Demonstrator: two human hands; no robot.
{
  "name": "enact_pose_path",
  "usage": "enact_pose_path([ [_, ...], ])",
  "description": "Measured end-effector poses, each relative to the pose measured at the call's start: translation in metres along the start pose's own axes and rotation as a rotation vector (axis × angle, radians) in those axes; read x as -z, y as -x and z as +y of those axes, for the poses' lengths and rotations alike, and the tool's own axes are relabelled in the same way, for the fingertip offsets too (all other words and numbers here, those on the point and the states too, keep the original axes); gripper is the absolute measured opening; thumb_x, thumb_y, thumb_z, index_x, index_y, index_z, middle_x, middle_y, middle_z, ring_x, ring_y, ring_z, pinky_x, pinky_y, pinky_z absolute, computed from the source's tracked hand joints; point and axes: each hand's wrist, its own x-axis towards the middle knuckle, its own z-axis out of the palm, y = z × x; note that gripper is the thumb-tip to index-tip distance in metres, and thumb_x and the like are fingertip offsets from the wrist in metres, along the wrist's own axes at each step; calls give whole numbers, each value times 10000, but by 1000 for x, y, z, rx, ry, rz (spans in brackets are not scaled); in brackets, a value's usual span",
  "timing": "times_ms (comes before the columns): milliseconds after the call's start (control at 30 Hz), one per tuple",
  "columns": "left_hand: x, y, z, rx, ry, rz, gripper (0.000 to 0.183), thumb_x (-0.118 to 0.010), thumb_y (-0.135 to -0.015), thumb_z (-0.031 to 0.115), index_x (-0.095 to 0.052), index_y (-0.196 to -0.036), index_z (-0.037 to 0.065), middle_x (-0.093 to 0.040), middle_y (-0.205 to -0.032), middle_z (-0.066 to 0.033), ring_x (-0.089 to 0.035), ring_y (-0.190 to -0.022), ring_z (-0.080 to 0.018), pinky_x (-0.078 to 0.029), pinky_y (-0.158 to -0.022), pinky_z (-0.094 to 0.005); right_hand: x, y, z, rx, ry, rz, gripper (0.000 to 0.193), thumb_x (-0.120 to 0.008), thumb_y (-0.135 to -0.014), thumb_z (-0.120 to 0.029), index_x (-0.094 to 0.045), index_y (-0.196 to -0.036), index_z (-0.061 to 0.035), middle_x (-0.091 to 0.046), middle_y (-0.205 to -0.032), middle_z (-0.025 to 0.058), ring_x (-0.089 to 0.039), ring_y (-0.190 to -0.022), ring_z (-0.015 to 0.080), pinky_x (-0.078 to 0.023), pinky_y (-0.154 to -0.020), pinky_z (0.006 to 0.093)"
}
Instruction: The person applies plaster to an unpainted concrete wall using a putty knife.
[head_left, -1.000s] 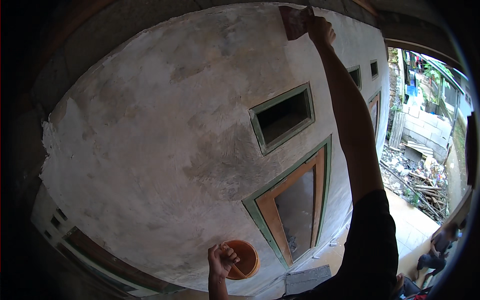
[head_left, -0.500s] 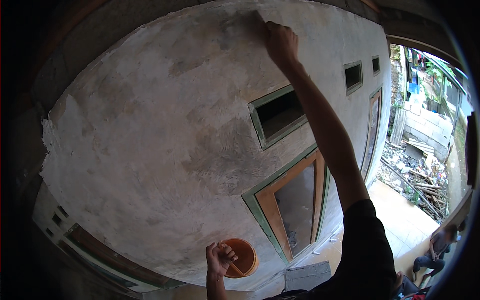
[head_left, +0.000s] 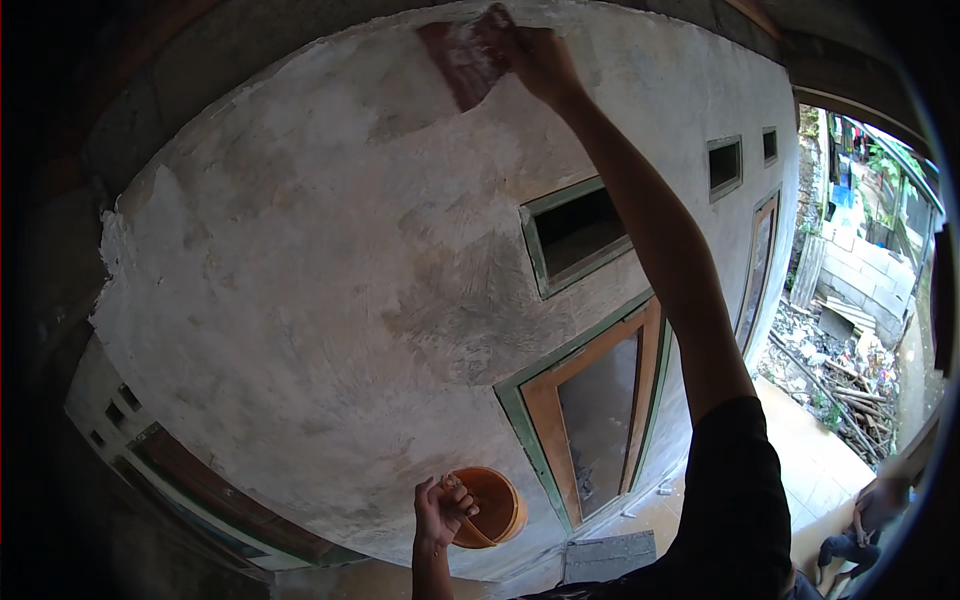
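Observation:
High on the grey-white plastered wall, my right hand is closed round one edge of a dark red flat sheet smeared with white. The sheet's face shows, its lower corner angled down; I cannot tell what it is made of. Low in front of me, my left hand is closed on the handle of an orange bucket, which hangs beside the wall. The bucket's inside is shaded, so its contents cannot be made out.
A small green-framed vent opening sits below my right arm, above a wooden-framed window. A grey board-like surface lies below me. Far right, a person sits by the tiled floor, with rubble beyond.
My right hand has moved left along the top of the wall, and the sheet's face has turned into view. My left hand still holds the bucket. The view has shifted slightly.

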Motion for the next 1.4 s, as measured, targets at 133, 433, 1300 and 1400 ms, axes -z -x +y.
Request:
enact_pose_path([
  [133,6,-5,-4,3,10,-21,359,-400,-865,487,-431,-824,132,-252,-629,22,-273,-536,-126,-331,-574,-317,64,-20,89,-214,398,27,421,-518,-864,-484,-696,-891,-103,-678,-794,144,-666,-798,312,-507,-712,402],
  [433,6,4,-3,-37,28,56,335,-404,-876,457,-438,-801,132,-217,-584,20,-246,-515,-135,-325,-563,-334,161,-47,106,-655,970,230,655,-283,-884,-637,-673,-1044,-135,-635,-1074,201,-580,-1048,397,-447,-875,505],
  [1300,1,5,-6,-10,4,25,346,-391,-874,467,-422,-785,134,-231,-590,18,-243,-509,-135,-322,-558,-330,-49,33,-84,18,19,37,250,-572,-875,-289,-672,-810,-69,-644,-650,127,-637,-564,282,-490,-521,396],
  [1400,5,8,-3,-8,11,27,345,-388,-876,464,-421,-789,132,-234,-593,16,-248,-513,-136,-324,-559,-332,-11,21,-28,-139,258,58,349,-555,-881,-376,-678,-816,-56,-670,-701,112,-662,-635,281,-508,-573,380],
])
